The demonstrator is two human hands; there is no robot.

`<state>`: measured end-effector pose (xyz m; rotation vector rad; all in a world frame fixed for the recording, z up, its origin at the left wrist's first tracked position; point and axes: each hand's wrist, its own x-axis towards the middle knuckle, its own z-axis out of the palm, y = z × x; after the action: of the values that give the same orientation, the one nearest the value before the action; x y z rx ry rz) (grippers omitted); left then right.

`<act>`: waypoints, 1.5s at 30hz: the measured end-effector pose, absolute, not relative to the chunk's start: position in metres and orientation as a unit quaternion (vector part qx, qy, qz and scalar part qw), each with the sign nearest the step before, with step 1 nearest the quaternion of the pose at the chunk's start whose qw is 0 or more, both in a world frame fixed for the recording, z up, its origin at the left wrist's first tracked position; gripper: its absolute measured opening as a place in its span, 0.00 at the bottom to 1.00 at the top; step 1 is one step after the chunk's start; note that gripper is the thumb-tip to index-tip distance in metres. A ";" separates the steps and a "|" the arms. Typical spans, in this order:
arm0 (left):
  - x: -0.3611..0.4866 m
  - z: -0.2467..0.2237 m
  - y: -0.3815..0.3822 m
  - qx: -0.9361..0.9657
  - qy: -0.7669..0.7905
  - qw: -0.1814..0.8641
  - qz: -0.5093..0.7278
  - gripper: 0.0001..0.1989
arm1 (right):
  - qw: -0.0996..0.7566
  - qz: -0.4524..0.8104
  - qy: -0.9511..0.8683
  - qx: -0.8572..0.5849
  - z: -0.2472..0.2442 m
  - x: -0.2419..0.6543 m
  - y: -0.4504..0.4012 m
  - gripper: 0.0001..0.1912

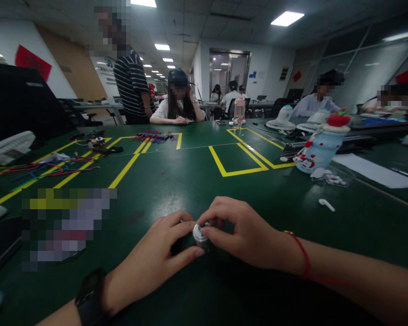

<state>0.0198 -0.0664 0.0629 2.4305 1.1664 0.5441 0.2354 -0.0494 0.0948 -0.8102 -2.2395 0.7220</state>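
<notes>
At the far left of the green table [163, 181], loose red, blue and green wires [66, 170] lay strewn across yellow tape lines. On my left wrist sat a black watch [89, 296]. Farther back, a second heap of coloured wires [156, 136] lay near a seated person [180, 108] in a white top. My left hand [156, 253] reached in from the side, its index finger and thumb closed around a small cylinder [201, 243], silvery with a pale top, which stood between my two hands near the table's front. My right hand [240, 224] bent over it, thumb and index fingertips pinched together on that top; I couldn't tell whether they also held some smaller piece. A red string bracelet [306, 262] circled my right wrist. Beyond that hand stood a light-blue bottle [321, 149] with a red lid, a white earbud [326, 205] lay nearer me, and white paper [377, 170] lay farthest right.
</notes>
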 end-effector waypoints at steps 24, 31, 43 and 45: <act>0.033 0.049 -0.050 0.864 0.421 0.214 0.176 0.09 | 0.168 0.310 -0.898 -0.262 0.064 0.288 0.004 0.15; 0.024 0.050 -0.055 0.862 0.414 0.230 0.178 0.08 | 0.387 0.358 -0.704 -0.475 0.055 0.309 0.044 0.15; 0.012 0.057 -0.059 0.862 0.416 0.226 0.181 0.08 | 0.403 0.312 -0.699 -0.501 0.052 0.295 0.048 0.13; 0.010 0.059 -0.061 0.862 0.419 0.222 0.181 0.09 | 0.361 0.321 -0.745 -0.460 0.061 0.274 0.025 0.10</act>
<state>0.0100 -0.0613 0.0589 2.3812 1.1572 0.5007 0.2737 0.0249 0.0606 -1.1857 -1.9189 0.8279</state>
